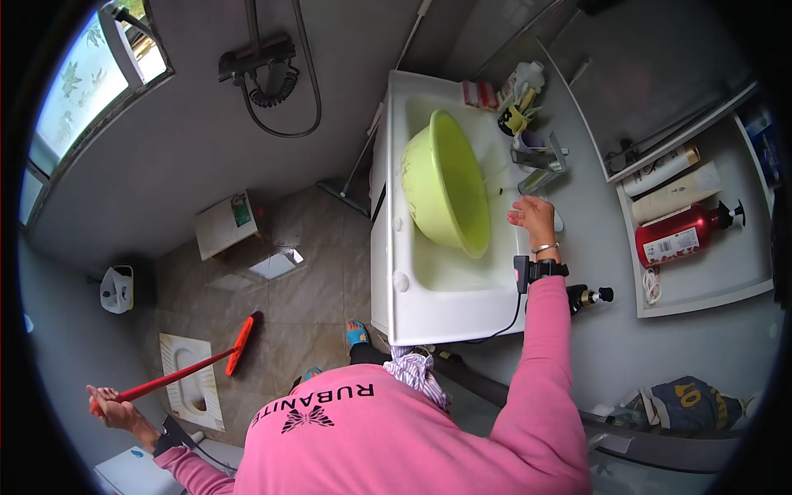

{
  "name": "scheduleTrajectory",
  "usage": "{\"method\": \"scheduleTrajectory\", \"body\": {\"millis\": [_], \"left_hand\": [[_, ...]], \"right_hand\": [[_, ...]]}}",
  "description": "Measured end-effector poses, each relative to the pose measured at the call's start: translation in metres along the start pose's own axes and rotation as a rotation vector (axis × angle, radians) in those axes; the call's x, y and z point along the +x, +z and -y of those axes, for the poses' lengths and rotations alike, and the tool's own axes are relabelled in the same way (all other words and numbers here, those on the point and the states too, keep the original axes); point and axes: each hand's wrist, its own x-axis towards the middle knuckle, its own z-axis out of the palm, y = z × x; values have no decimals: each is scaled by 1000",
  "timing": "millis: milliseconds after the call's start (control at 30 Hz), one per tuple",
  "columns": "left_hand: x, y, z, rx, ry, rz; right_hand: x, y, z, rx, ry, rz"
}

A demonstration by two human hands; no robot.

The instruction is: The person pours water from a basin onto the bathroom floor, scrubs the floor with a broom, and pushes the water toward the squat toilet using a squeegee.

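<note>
My left hand (120, 408) is wrapped round the end of a red handle (177, 375), at the lower left. The handle runs to an orange-red floor tool head (240, 346) on the tiles beside the squat toilet (191, 381). My right hand (532, 213) is raised over the right rim of the white sink (450, 309), fingers partly curled and apart, with nothing seen in it. Close to its left a yellow-green basin (429, 186) stands tilted on its side in the sink. The faucet (540, 161) is just above my right hand.
Cups with brushes (516, 120) and a white bottle (526, 76) stand behind the sink. A cabinet shelf at right holds a red pump bottle (672, 233) and tubes. A small stool (227, 227) and a bin (118, 290) are on the left. A shower hose hangs on the wall.
</note>
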Motion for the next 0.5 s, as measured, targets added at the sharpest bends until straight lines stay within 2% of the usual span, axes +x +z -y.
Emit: {"method": "scheduleTrajectory", "body": {"millis": [100, 167, 200, 233, 300, 333, 367, 400, 467, 500], "left_hand": [[-21, 36, -46, 61, 33, 52], [-29, 40, -55, 110, 36, 72], [-37, 45, -59, 132, 32, 94], [-44, 50, -59, 151, 30, 115], [-60, 52, -14, 108, -35, 55], [-59, 44, -3, 136, -19, 60], [-54, 37, 3, 161, 0, 69], [-47, 30, 6, 164, 4, 69], [-37, 24, 8, 148, -43, 66], [-38, 28, 7, 151, -39, 72]], "right_hand": [[16, -2, -5, -52, 14, 4], [18, -3, -14, -179, 288, 91], [10, 3, -23, -322, 328, 91], [8, 2, -44, -432, 381, 117], [-13, 9, -68, -610, 454, 104], [-20, 10, -86, -453, 582, 120], [-32, 12, -95, -153, 656, 145], [-31, 15, -125, 313, 835, 182], [-28, 32, -159, 936, 1074, 254], [-30, 41, -162, 941, 1079, 253]]}}
